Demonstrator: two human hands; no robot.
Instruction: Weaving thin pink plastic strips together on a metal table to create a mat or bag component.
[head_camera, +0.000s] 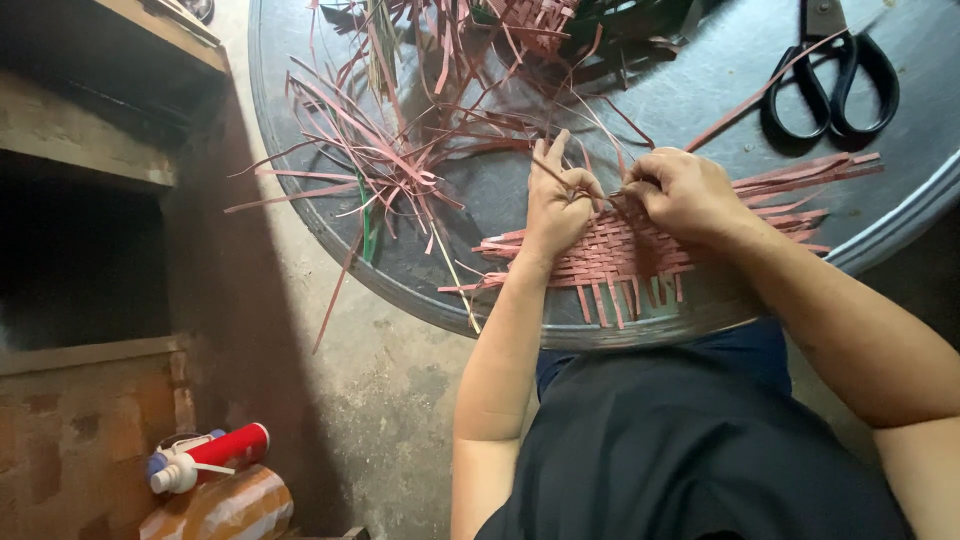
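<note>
Tabletop (720, 70), round, dark, fills upper centre and right of frame, its rim curving down to lower centre. Loose pile of reddish strips (400, 150) sprawls over upper-centre part, a few green ones mixed in, some hanging past the rim at left. Woven mat (640, 260), same reddish strips, lies flat at centre near the table edge, partly under both hands; free ends stick out right and toward the bottom. Black scissors (835, 75) at upper right, well apart from the hands, blades shut.

Left hand (558, 205) rests on mat's left part, thumb and forefinger pinched on a thin strip (560, 175), other fingers raised. Right hand (685, 195) curled shut over the mat's upper edge, pinching what looks like the same strip where the hands meet. Judged step: mid-weave, threading one strip across. Next move likely needs the strip passed over-under and pulled snug against the last row.

Red-and-white bottle (215, 455) on the floor at lower left.
</note>
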